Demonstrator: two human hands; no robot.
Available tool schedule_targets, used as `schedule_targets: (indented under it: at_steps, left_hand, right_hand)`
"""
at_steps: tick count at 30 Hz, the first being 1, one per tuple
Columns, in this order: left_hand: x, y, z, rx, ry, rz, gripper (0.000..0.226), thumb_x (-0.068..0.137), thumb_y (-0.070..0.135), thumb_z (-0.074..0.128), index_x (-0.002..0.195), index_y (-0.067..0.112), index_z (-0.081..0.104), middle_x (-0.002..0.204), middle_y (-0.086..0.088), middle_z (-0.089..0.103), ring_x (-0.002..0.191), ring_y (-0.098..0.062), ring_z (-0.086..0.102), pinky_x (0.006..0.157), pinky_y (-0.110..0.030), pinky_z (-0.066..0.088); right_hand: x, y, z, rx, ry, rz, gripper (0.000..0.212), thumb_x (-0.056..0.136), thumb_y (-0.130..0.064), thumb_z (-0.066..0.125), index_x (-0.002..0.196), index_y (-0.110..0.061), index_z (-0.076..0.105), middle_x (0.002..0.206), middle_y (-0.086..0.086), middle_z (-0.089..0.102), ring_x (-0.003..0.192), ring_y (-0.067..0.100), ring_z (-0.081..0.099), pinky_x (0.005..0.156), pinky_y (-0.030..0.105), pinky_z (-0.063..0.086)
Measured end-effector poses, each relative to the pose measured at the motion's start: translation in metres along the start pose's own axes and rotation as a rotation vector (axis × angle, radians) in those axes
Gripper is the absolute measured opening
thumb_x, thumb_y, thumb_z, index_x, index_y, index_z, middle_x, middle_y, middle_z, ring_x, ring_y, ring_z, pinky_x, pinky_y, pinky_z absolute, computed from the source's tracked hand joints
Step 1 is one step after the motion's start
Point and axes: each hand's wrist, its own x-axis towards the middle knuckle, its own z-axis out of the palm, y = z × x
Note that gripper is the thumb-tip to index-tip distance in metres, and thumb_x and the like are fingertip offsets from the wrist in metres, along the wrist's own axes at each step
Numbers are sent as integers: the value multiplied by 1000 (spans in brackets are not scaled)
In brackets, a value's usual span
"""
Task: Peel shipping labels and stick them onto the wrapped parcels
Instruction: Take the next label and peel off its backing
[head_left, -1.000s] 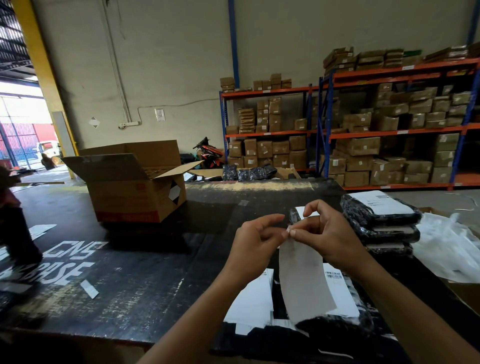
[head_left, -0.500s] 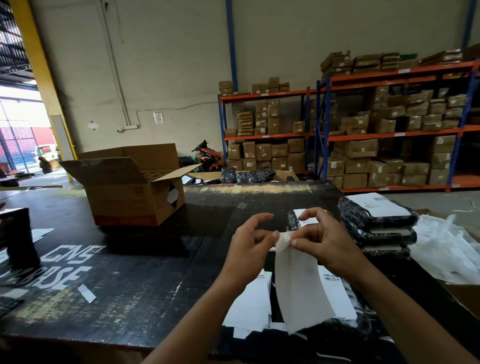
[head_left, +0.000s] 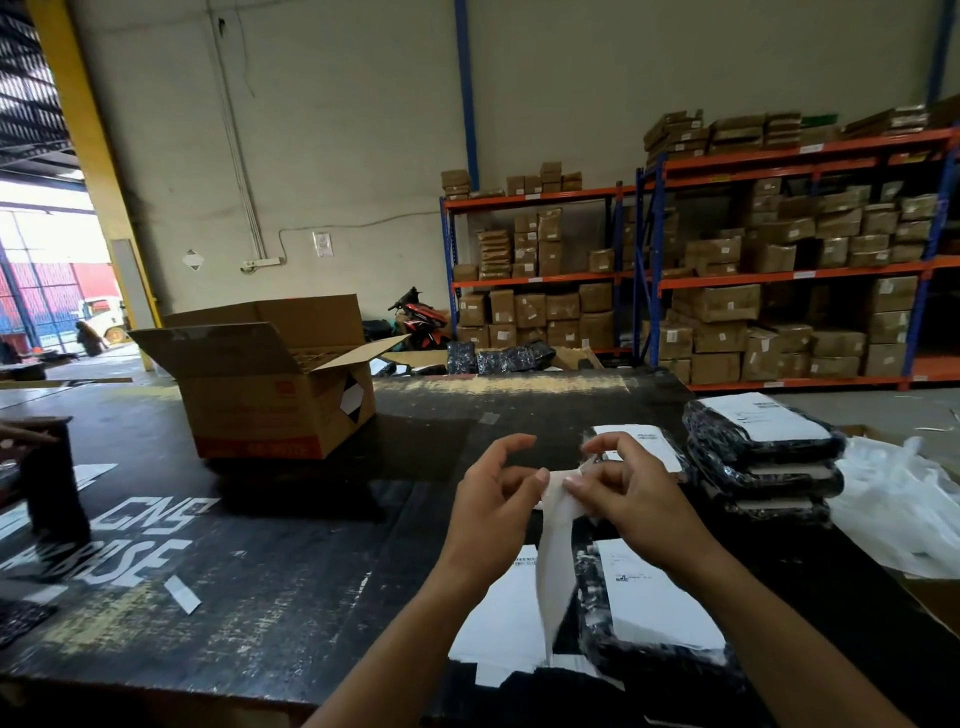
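Head view shows the right hand (head_left: 631, 499) and the left hand (head_left: 496, 512) raised together over the table (head_left: 270, 561), both pinching the top corner of one white label (head_left: 555, 561) that hangs down between them. The left thumb and forefinger nip one layer at the corner while the other left fingers stay loosely curled; the right fingertips nip the other side, so the step in hand looks to be splitting sticker from backing. To do it well, keep the pinches close to the corner, pull the two layers apart slowly and evenly, and let the sheet hang free so its gummed face does not fold onto itself. Just below lies a black wrapped parcel (head_left: 602, 629) that already carries a label, with loose white sheets (head_left: 498, 623) beside it. Further right stands a stack of labelled parcels (head_left: 758, 452). An open cardboard box (head_left: 280, 395) sits well apart, to the left.
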Motion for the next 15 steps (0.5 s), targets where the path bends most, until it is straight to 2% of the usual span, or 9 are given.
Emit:
schedule_targets:
  at_steps: [3, 5, 7, 10, 13, 15]
  left_hand:
    - [7, -9, -17, -26, 122, -69, 35, 93, 8, 54, 128, 16, 50, 91, -4, 70, 91, -14, 67, 86, -31, 56]
    - [17, -22, -38, -90, 255, -173, 40, 93, 6, 53, 132, 14, 46, 95, -5, 69, 94, -17, 66, 88, -37, 55]
    - [27, -39, -62, -189, 388, -292, 43, 94, 4, 51, 135, 12, 43, 97, -6, 67, 96, -20, 65, 84, -36, 55]
    - [38, -65, -95, -288, 536, -427, 44, 94, 5, 52, 137, 9, 42, 110, -14, 63, 96, -25, 64, 73, -32, 54]
    - [48, -84, -115, -345, 619, -494, 42, 94, 5, 52, 135, 6, 42, 114, -18, 60, 93, -26, 62, 66, -31, 52]
    - [55, -91, -128, -380, 670, -508, 41, 95, 4, 50, 135, 4, 41, 113, -20, 59, 86, -24, 62, 69, -34, 52]
  right_hand:
    - [3, 6, 0, -13, 13, 3, 24, 85, -11, 66, 102, -16, 50, 68, 1, 67, 66, 10, 60, 63, 26, 48]
    - [5, 12, -3, -32, 41, 17, 25, 84, -11, 67, 101, -15, 50, 66, 0, 67, 65, 10, 59, 64, 26, 45]
    - [8, 19, -9, -25, 80, 37, 26, 83, -9, 67, 103, -12, 50, 66, 3, 68, 66, 15, 60, 66, 29, 48]
    - [17, 30, -18, -24, 134, 74, 27, 84, -6, 66, 104, -8, 49, 68, 7, 68, 61, 18, 59, 60, 27, 47]
    - [28, 41, -26, -53, 188, 85, 29, 84, -5, 66, 107, -5, 49, 71, 9, 69, 63, 17, 61, 60, 28, 46]
    - [39, 47, -34, -137, 228, 64, 29, 84, -7, 66, 108, -5, 50, 72, 10, 69, 68, 19, 63, 62, 28, 46]
